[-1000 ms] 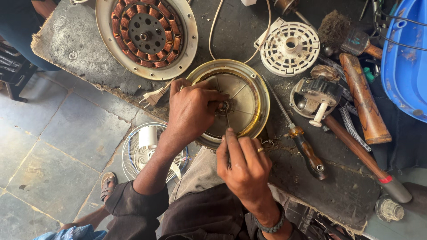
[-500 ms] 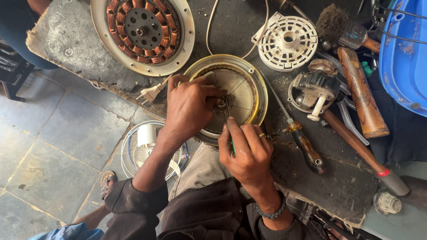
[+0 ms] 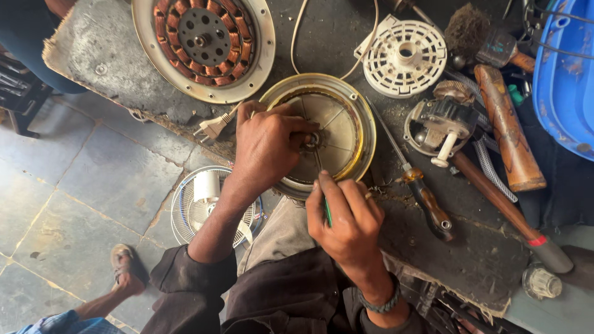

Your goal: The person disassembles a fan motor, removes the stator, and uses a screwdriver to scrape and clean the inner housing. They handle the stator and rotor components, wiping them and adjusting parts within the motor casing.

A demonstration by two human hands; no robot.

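Observation:
A round metal motor cover (image 3: 346,120) with a yellowish rim lies on the dark workbench (image 3: 470,260). My left hand (image 3: 269,145) rests over its left half, fingers pinching the small bearing hub (image 3: 311,140) at the centre. My right hand (image 3: 348,219) sits at the cover's near edge, closed around a thin green-handled tool (image 3: 327,210) whose tip points toward the hub. The tool's tip is hidden by my fingers.
A copper-wound stator (image 3: 204,40) lies at the back left, a white plastic grille part (image 3: 404,57) at the back right. A screwdriver (image 3: 427,201), hammers (image 3: 507,133), a small motor part (image 3: 442,124) and a blue tub (image 3: 566,74) crowd the right. A small fan (image 3: 204,207) stands on the floor below.
The view has shifted slightly. Both hands stay on the cover; my right hand has edged a little closer to the hub with the tool.

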